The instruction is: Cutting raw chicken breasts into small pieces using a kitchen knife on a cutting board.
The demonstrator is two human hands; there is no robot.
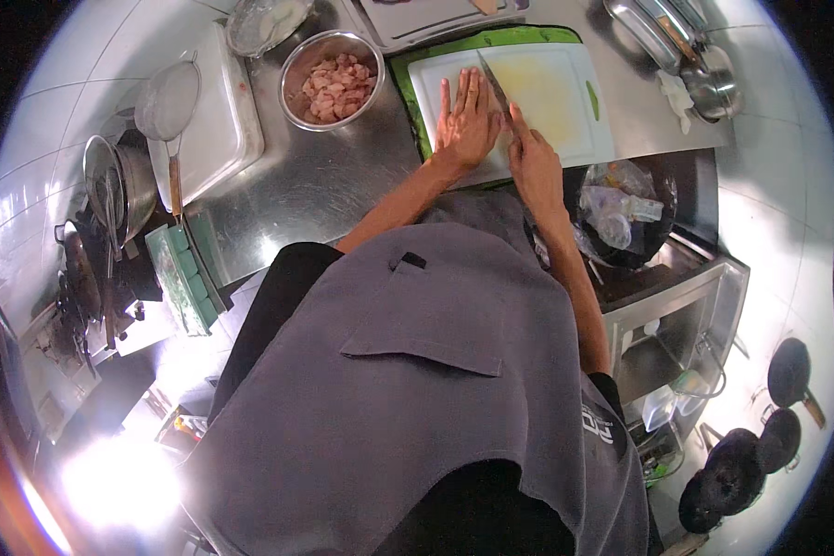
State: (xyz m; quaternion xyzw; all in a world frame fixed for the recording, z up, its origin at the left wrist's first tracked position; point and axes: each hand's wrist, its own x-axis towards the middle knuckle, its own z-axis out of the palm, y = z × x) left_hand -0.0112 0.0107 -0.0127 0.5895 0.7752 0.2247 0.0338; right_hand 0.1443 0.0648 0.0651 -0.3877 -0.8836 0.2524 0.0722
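A white plastic cutting board point(563, 104) lies over a green board point(406, 90) on the steel counter. My left hand point(467, 121) rests palm down on the white board's left part, its fingers stretched out; what lies under the palm is hidden. Beside it, my right hand point(532, 156) is shut on a kitchen knife point(493, 80), the index finger along the blade, which points away from me close by the left fingers. To the left stands a round steel bowl point(286, 82) of cut raw meat pieces point(339, 89).
A white tray point(247, 125) with a strainer point(169, 101) over it stands at left. Behind the steel bowl is a plastic-covered bowl point(267, 24). Steel pans point(712, 83) sit at far right. Below the board's right side, a black bin point(632, 260) holds plastic bags.
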